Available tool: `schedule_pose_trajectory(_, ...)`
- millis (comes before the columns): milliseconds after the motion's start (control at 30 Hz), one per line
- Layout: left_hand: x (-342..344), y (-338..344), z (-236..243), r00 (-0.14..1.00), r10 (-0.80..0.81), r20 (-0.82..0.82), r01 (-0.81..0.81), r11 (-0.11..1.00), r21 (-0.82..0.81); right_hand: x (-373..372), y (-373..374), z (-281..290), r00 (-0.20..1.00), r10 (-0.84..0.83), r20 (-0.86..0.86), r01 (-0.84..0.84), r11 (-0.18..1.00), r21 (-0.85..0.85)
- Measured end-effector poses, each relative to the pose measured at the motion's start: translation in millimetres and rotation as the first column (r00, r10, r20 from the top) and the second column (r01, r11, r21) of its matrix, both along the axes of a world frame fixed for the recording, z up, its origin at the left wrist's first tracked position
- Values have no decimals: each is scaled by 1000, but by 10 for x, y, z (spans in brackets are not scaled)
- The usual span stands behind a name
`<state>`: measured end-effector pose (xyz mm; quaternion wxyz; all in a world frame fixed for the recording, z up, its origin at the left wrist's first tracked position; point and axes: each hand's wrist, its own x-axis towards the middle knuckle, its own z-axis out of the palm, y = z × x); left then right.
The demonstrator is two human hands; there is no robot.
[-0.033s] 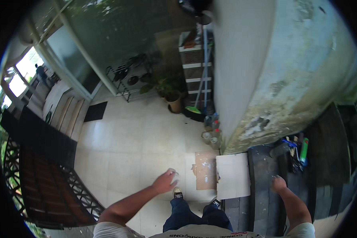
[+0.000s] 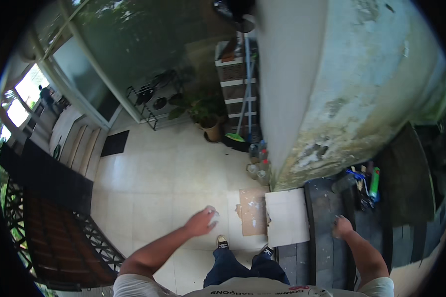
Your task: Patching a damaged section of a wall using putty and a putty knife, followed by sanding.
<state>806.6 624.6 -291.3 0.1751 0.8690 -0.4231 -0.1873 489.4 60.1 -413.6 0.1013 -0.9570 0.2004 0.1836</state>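
Note:
I stand on pale floor tiles, both arms reaching forward. My left hand (image 2: 199, 222) is closed round a small whitish, crumpled item (image 2: 213, 215), held above the tiles. My right hand (image 2: 343, 227) is over dark stone steps (image 2: 326, 203), its fingers curled round something small that I cannot make out. Between my hands lie a paint-spotted brown cardboard piece (image 2: 254, 213) and a white board (image 2: 287, 218). Further up the steps is a pile of tools with a green tube (image 2: 374, 183), under a stained, peeling wall (image 2: 357, 74).
Plastic bottles (image 2: 257, 163), a potted plant (image 2: 210, 129), a shelf (image 2: 230, 74) with brooms and a metal rack (image 2: 148, 94) stand ahead. At left are steps (image 2: 84, 153), a dark mat (image 2: 115, 143) and a railing (image 2: 104, 237). A person (image 2: 47, 98) is far off at upper left.
The view has shifted slightly, so the surroundings and both hands appear a little further left in the picture. Both hands keep their grip.

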Motion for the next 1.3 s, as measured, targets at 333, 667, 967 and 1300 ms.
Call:
schedule_pose_trajectory(333,627,-2647,2216,914,182,361,168,641,-749,-691,1464,-526,124,-992,-30,354,16,935)
schedule_pose_trajectory(667,1077,-4487,3580,199,480,855,575,649,-498,721,318,1535,-10,-857,515,87,513,854)
schedule_pose_trajectory(967,1117,-4657,3563,187,502,844,613,612,-500,2761,-635,4020,-533,-156,832,-65,987,144)
schedule_pose_trajectory(1300,1090,-4701,3537,223,509,831,651,557,-516,3305,-361,3104,-182,255,950,303,933,-193)
